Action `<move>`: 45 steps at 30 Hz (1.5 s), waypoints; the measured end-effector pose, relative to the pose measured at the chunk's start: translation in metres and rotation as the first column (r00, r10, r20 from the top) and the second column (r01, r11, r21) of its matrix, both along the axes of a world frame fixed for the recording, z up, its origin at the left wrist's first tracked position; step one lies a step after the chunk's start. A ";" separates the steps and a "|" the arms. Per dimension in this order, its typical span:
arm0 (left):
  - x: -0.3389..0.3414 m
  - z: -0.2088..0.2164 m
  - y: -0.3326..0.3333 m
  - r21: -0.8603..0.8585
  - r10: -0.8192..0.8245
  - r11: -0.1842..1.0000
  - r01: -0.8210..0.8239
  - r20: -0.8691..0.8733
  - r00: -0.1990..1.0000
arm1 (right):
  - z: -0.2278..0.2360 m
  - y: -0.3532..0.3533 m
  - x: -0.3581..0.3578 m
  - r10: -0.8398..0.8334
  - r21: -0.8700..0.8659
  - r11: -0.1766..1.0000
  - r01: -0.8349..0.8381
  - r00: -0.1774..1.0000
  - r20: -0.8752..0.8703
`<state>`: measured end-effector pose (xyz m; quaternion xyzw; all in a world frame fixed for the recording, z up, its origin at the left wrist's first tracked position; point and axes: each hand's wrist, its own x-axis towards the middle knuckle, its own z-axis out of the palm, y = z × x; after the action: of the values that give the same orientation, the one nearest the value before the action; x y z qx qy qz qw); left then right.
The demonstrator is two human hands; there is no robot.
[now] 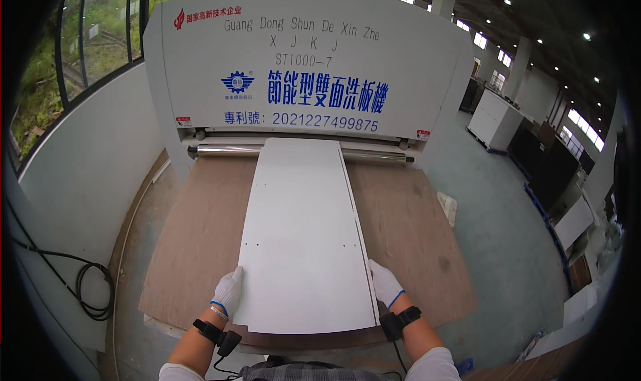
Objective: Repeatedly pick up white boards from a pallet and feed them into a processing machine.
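Note:
A long white panel (300,227) with a few small drilled holes lies lengthwise before me. Its far end rests at the metal roller (227,151) under a large white machine (200,81). Along the panel's right side runs a thin dark line; I cannot tell whether this is a groove or a second panel's edge. My left hand (228,291), in a white knit glove, is closed on the left edge near the close end. My right hand (385,284), gloved alike, grips the right edge opposite. Some fingers of both hands are hidden at the panel's sides.
Beneath the panel spreads a brown wooden tabletop (420,241). A black cable (93,291) hangs coiled by the left wall, under windows. Grey floor (484,207) stretches along the right side, with a white cabinet (495,121) and stacked dark boards (554,171) farther off.

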<state>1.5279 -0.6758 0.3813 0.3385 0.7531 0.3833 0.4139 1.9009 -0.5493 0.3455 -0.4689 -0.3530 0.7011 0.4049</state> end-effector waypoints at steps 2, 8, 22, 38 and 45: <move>-0.005 0.000 0.009 -0.010 0.023 1.000 -0.023 -0.026 0.999 | 0.010 -0.034 0.005 -0.021 -0.220 0.975 -0.019 0.984 -0.178; -0.011 -0.018 0.029 0.007 0.058 0.998 -0.058 -0.023 0.998 | -0.012 -0.095 0.023 0.051 -0.345 0.931 -0.122 0.977 -0.209; 0.004 -0.018 -0.048 0.080 0.010 0.978 -0.191 0.903 0.430 | -0.015 -0.082 -0.006 -0.287 -0.354 0.920 0.167 0.903 -0.319; 0.002 -0.018 -0.020 0.109 -0.033 0.907 -0.407 0.981 0.190 | 0.005 -0.057 -0.023 -0.320 -0.331 0.924 0.192 0.862 -0.392; -0.002 -0.018 0.003 0.108 -0.013 0.892 -0.438 0.977 0.215 | 0.014 -0.044 -0.037 -0.337 -0.271 0.933 0.237 0.839 -0.427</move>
<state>1.5261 -0.6731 0.3637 -0.0071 0.2943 0.6941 0.6569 1.8638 -0.5933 0.3594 -0.3739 -0.0954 0.7568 0.5276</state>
